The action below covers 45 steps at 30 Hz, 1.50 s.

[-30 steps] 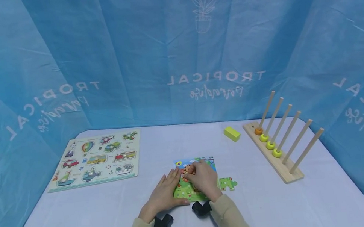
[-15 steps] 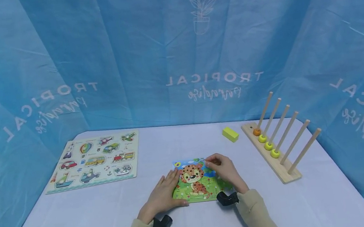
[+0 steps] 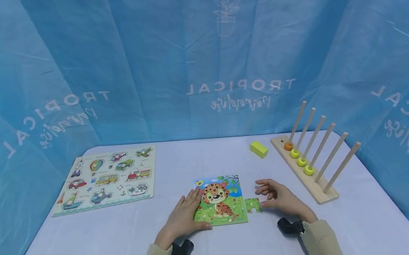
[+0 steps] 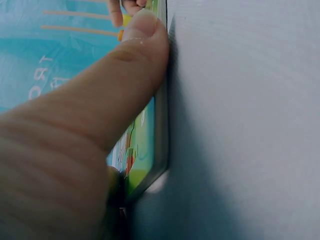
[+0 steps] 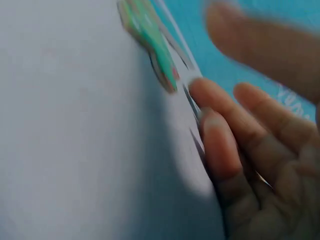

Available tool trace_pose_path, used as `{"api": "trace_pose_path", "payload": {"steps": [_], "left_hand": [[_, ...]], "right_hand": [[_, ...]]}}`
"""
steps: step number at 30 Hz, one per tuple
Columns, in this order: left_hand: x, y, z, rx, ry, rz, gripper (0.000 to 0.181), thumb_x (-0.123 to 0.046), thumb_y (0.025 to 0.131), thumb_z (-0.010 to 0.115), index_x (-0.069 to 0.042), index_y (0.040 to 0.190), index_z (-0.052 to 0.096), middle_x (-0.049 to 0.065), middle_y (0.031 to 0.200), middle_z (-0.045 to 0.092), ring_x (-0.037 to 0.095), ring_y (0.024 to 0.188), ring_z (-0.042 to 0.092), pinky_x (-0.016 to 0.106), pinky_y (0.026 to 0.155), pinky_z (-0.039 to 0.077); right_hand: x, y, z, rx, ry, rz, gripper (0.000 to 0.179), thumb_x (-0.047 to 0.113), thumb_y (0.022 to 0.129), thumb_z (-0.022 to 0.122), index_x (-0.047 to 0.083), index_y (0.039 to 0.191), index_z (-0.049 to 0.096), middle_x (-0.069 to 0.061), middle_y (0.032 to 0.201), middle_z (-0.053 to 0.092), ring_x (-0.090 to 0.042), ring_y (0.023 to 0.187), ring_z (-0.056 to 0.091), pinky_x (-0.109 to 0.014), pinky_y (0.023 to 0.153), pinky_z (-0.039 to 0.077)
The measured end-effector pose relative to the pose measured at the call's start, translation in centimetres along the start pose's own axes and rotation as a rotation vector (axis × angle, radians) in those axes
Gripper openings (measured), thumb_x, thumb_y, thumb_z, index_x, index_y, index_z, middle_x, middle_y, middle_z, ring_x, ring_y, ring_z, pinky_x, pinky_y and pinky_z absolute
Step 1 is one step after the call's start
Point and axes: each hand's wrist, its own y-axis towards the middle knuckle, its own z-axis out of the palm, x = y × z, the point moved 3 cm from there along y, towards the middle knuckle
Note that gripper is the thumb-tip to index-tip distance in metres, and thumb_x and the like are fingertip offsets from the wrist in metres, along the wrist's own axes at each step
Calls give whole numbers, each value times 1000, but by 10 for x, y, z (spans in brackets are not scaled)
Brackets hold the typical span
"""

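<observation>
A square jigsaw puzzle [image 3: 218,201] with a spotted leopard cub on grass lies at the table's middle. My left hand [image 3: 180,219] rests along its left side, fingers on the upper left and thumb at the lower edge; the left wrist view shows the thumb [image 4: 135,55] against the board. To the puzzle's right lies a loose green puzzle piece [image 3: 252,205]. Beside that piece is my right hand [image 3: 284,199], fingers loosely bent and the thumb apart from them. In the right wrist view the piece [image 5: 150,37] lies beyond the fingers, and nothing is held.
A wooden peg board [image 3: 303,170] with upright sticks, an orange bead and several yellow beads stands at right. A yellow block [image 3: 258,149] lies behind the puzzle. A vehicle picture board [image 3: 107,179] lies at left. Blue cloth [image 3: 166,64] hangs behind the table.
My right hand has moved right, from over the puzzle, past its upper right corner, to beside the loose piece. The leopard picture is now uncovered. My left hand has stayed in place.
</observation>
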Motion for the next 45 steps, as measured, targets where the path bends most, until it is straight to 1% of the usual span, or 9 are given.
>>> {"api": "trace_pose_path", "payload": {"steps": [4, 9, 13, 19, 24, 30, 37, 40, 45], "left_hand": [[3, 0, 3, 0, -6, -13, 108, -63, 70, 65, -7, 148, 17, 8, 155, 11, 27, 141, 11, 48, 114, 10], [4, 0, 6, -1, -8, -10, 108, -64, 70, 65, -7, 148, 17, 7, 155, 11, 27, 141, 11, 48, 114, 11], [5, -1, 5, -4, 4, -17, 108, -64, 70, 65, -7, 148, 17, 7, 155, 10, 27, 141, 11, 47, 114, 11], [5, -1, 5, -9, -3, -7, 108, -63, 70, 65, -6, 148, 17, 10, 155, 11, 29, 141, 12, 48, 114, 11], [3, 0, 6, -6, -10, -4, 108, -64, 70, 65, -6, 148, 16, 9, 155, 11, 28, 141, 11, 48, 114, 11], [3, 0, 7, -6, 3, -2, 107, -63, 70, 65, -6, 148, 17, 9, 155, 12, 27, 141, 12, 47, 114, 11], [2, 2, 5, -4, 3, 5, 108, -64, 70, 65, -6, 148, 17, 9, 155, 11, 28, 141, 11, 48, 114, 11], [2, 2, 4, -8, 5, 10, 109, -63, 70, 66, -6, 148, 16, 9, 155, 11, 28, 141, 11, 48, 114, 10], [1, 2, 2, -23, 14, 23, 107, -62, 71, 66, -5, 147, 17, 10, 154, 13, 29, 141, 13, 48, 114, 11]], "right_hand": [[6, -1, 2, 94, -69, -76, 75, 18, 68, 82, 8, 133, 45, -3, 110, 58, -21, 100, 51, -24, 85, 45], [7, 3, 7, 76, -140, -71, 55, 12, 69, 80, 11, 119, 58, 1, 106, 58, -18, 97, 51, -28, 89, 46], [9, 13, 9, 2, -172, 17, 46, 6, 69, 79, 12, 111, 62, 2, 105, 59, -15, 90, 49, -26, 78, 46], [14, 30, 9, -79, -155, 156, 38, 2, 68, 78, 9, 101, 63, -1, 90, 57, -17, 80, 47, -28, 67, 41], [11, 31, 8, -143, -168, 199, 33, 2, 74, 74, 12, 102, 61, -2, 82, 54, -16, 72, 45, -27, 61, 38], [11, 29, 7, -223, -106, 205, 30, 10, 82, 69, 15, 111, 63, -2, 79, 58, -16, 67, 47, -24, 55, 37], [18, 33, 12, -277, 55, 215, 21, 17, 83, 69, 6, 100, 61, -4, 81, 62, -15, 63, 48, -21, 49, 39], [25, 38, 22, -251, 88, 175, 18, 19, 84, 68, 6, 96, 63, -4, 79, 62, -15, 64, 48, -22, 50, 39], [42, 46, 49, -148, 103, 112, 17, 23, 87, 65, 7, 90, 64, -2, 80, 61, -15, 70, 50, -25, 58, 42]]}}
